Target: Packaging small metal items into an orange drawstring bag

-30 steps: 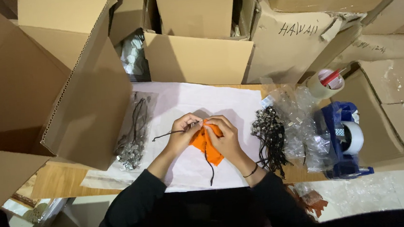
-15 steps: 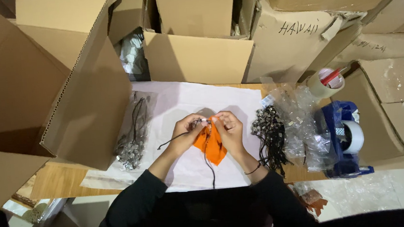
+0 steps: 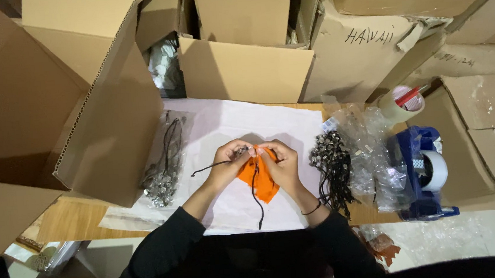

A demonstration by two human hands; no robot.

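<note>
Open brown cardboard boxes (image 3: 80, 111) ring a white sheet (image 3: 223, 129) on the tabletop. A blue tape dispenser (image 3: 424, 172) stands at right, beside clear plastic bags (image 3: 366, 153) and a pile of black cords (image 3: 332, 167). Both forearms angle inward. The left hand (image 3: 229, 164) and right hand (image 3: 282, 163) each pinch an orange tag (image 3: 260, 182) and its black cord (image 3: 257, 200) at centre, grips closed.
</note>
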